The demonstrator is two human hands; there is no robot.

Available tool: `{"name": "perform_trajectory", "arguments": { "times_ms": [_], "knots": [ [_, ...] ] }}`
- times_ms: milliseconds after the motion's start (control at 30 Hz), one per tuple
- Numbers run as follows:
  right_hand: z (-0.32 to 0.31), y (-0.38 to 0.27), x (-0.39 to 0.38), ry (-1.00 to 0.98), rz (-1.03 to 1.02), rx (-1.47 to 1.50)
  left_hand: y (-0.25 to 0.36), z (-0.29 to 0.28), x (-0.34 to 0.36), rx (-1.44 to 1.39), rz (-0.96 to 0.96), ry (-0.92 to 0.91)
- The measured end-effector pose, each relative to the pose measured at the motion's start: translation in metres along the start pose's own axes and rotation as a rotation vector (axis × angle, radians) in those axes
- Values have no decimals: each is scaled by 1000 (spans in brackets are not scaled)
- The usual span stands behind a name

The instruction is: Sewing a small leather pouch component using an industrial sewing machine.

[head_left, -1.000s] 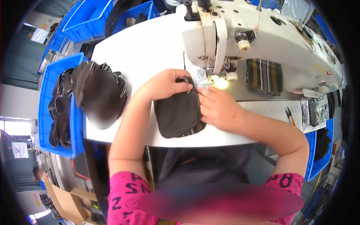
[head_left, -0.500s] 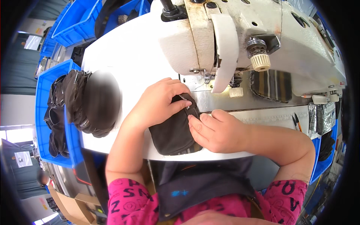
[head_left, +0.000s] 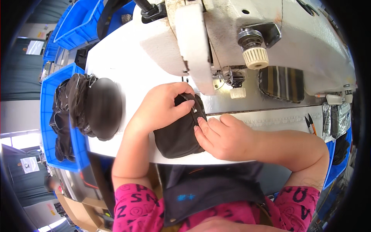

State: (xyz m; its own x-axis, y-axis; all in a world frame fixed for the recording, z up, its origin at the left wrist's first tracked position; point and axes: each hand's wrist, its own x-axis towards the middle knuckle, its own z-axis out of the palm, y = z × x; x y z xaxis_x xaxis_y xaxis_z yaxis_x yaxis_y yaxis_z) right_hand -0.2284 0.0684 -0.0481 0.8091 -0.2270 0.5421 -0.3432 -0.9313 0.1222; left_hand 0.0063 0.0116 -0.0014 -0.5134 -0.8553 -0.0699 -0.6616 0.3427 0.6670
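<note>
A small dark brown fabric pouch (head_left: 176, 137) lies on the white table in front of the sewing machine (head_left: 154, 46). Along its upper right side runs a metal zipper (head_left: 194, 109). My left hand (head_left: 164, 106) grips the pouch's top edge, thumb on the zipper and fingers curled over the far side. With bent fingers, my right hand (head_left: 222, 137) pinches the pouch's right edge just below the zipper's end. The machine's needle area stands right beyond the pouch, partly hidden behind a white cover.
Left on the table sits a pile of dark pouches (head_left: 96, 108), beside a blue bin (head_left: 48, 100) of more dark pieces. A striped fabric piece (head_left: 281, 83) lies under the machine arm. Thread snips (head_left: 310, 124) and a ruler strip (head_left: 266, 123) are at the right.
The view has shifted, so the machine appears further left and larger. Both hands keep their grip on the pouch, which is tilted slightly, showing more of the zipper.
</note>
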Motion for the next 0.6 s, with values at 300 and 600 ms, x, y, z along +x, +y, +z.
{"name": "perform_trajectory", "arguments": {
  "times_ms": [300,600],
  "knots": [
    [-4,-1,-1,34,-13,-16,5,12,4,205,-25,88],
    [-4,0,-1,21,-4,4,1,16,5,219,-14,140]
  ]
}}
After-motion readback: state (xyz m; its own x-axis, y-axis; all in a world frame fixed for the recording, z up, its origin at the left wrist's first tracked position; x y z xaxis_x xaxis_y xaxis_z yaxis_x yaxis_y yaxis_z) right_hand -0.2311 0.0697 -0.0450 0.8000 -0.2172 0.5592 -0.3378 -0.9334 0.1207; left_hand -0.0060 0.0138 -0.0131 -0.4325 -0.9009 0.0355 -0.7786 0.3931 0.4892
